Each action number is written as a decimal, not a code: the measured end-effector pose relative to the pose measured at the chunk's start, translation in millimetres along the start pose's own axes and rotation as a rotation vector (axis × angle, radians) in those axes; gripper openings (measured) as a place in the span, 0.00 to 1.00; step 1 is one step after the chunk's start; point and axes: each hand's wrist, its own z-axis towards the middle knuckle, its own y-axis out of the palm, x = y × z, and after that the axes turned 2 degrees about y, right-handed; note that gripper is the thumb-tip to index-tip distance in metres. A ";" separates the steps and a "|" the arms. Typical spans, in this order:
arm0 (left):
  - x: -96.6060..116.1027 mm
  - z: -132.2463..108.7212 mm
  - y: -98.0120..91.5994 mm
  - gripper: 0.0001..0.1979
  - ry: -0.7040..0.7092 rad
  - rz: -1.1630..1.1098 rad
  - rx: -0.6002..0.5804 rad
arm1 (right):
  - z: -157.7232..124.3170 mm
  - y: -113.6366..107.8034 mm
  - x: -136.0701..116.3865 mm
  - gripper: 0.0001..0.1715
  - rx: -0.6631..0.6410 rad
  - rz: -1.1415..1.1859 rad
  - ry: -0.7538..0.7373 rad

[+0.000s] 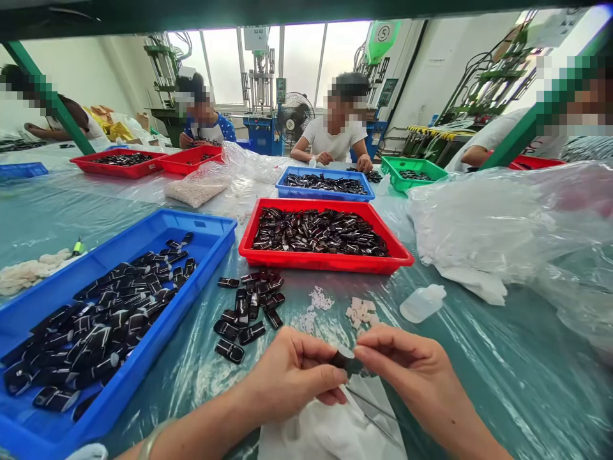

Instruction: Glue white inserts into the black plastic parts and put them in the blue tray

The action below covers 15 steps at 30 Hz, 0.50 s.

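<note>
My left hand [306, 370] pinches a small black plastic part [343, 358] with a pale end between thumb and fingers. Close by on the right, my right hand [407, 364] has its thumb and fingertips pressed together at the part's edge; whatever they hold is too small to make out. Beneath both hands lies a white cloth [325, 428] with metal tweezers [371, 409] on it. Just beyond are a pile of small pale pieces [361, 312] and a scatter of tiny white bits [318, 300]. A loose heap of black parts [249, 306] lies to the left.
A blue tray [204, 223] of black parts fills the left side. A full red tray [330, 260] stands ahead, another blue tray [325, 193] behind it. A white squeeze bottle [422, 303] and plastic bags [502, 223] are at right. Co-workers sit across the table.
</note>
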 end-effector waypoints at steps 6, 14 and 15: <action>-1.1 -1.0 -0.9 0.08 -0.029 0.020 -0.042 | -4.6 -5.2 -8.4 0.03 -0.063 0.160 -0.004; -0.9 -4.4 1.3 0.10 -0.042 0.082 -0.113 | -11.7 -6.4 -15.4 0.05 -0.051 0.107 -0.115; -0.9 -4.7 1.6 0.10 -0.040 0.086 -0.113 | -11.8 -6.7 -16.0 0.05 -0.066 0.086 -0.138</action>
